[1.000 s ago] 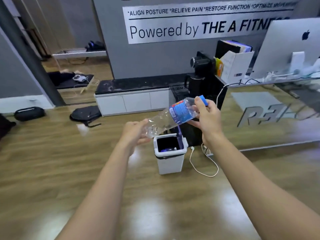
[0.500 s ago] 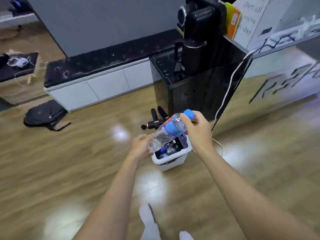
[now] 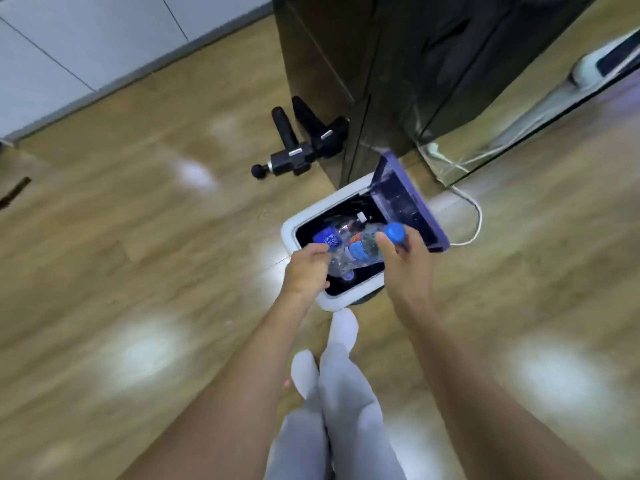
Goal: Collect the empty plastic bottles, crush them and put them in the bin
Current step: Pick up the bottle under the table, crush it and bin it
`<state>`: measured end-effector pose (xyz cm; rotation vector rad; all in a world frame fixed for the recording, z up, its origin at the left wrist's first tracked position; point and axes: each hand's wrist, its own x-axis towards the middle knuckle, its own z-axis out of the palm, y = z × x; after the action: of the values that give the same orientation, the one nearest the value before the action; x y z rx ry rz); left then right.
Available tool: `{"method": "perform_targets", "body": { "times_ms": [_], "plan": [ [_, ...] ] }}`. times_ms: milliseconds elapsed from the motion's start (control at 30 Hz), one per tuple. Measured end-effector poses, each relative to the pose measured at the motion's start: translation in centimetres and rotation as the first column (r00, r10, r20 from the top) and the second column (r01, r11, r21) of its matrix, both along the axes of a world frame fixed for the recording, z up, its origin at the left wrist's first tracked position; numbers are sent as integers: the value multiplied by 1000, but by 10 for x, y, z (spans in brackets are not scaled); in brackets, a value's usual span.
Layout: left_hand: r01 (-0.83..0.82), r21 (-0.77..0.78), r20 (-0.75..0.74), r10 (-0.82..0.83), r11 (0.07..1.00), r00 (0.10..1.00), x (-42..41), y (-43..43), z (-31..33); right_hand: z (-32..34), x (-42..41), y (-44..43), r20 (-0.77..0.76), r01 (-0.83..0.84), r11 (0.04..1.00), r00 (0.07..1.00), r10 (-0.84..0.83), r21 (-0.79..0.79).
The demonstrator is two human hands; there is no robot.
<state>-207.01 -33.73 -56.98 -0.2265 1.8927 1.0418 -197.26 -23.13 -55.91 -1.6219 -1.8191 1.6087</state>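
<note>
Both my bare forearms reach forward and down, close together. My left hand [image 3: 306, 270] is curled shut, fingers folded toward the palm. My right hand [image 3: 405, 258] pinches with thumb and fingers near its top. My white-socked feet [image 3: 341, 336] stand below.

Clear plastic bottle [image 3: 356, 256], blue cap, blue label, crumpled, lying tilted over the bin's [image 3: 289, 233] open mouth. Bin: white rim, black liner, purple lid up, standing on the floor. Another bottle [image 3: 332, 237] inside it.
</note>
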Motion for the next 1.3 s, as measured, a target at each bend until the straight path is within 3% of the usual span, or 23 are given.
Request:
{"method": "perform_targets", "body": {
  "times_ms": [133, 200, 300, 400, 467, 567, 667, 733, 867, 1033, 1200, 1300],
  "plan": [
    [109, -26, -3, -109, 994, 994, -13, 14, -52, -83, -34, 14, 203, -51, 998, 978, 54, -22],
    [166, -10, -12, -166, 986, 986, -17, 17, -69, -116, -49, 23, 302, -54, 991, 949, 88, -119],
    [289, -11, -42, -290, 957, 956, -21, 20, -86, -144, -59, 32, 362, 36, 962, 930, 67, -271],
    [438, -96, -93, -446, 894, 890, -28, 18, -93, -137, -61, 26, 369, 40, 968, 928, 57, -250],
    [481, -117, -97, -492, 869, 865, -32, 14, -90, -107, -61, 14, 307, -12, 993, 951, 47, -116],
    [505, -129, -112, -519, 853, 848, -35, 9, -80, -41, -64, -3, 105, -37, 965, 994, 10, 258],
    [566, -190, -141, -593, 802, 793, -36, -1, -67, 22, -68, -1, -71, 65, 759, 997, -24, 648],
    [601, -216, -149, -634, 770, 759, -34, -9, -60, 41, -68, 10, -17, 51, 666, 998, -57, 744],
    [615, -280, -200, -672, 737, 713, -32, -30, -57, 26, -66, 10, 461, -260, 799, 887, -24, 542],
    [545, -433, -306, -686, 718, 660, -35, -63, -74, -29, -67, -62, 496, -463, 803, 832, 248, 376],
    [645, -502, -342, -817, 576, 464, -39, -91, -104, -95, -55, -104, 599, -639, 766, 644, 477, 77],
    [741, -479, -393, -870, 471, 299, -39, -94, -112, -113, -46, -111, 632, -682, 728, 593, 500, 65]
  ]
}}
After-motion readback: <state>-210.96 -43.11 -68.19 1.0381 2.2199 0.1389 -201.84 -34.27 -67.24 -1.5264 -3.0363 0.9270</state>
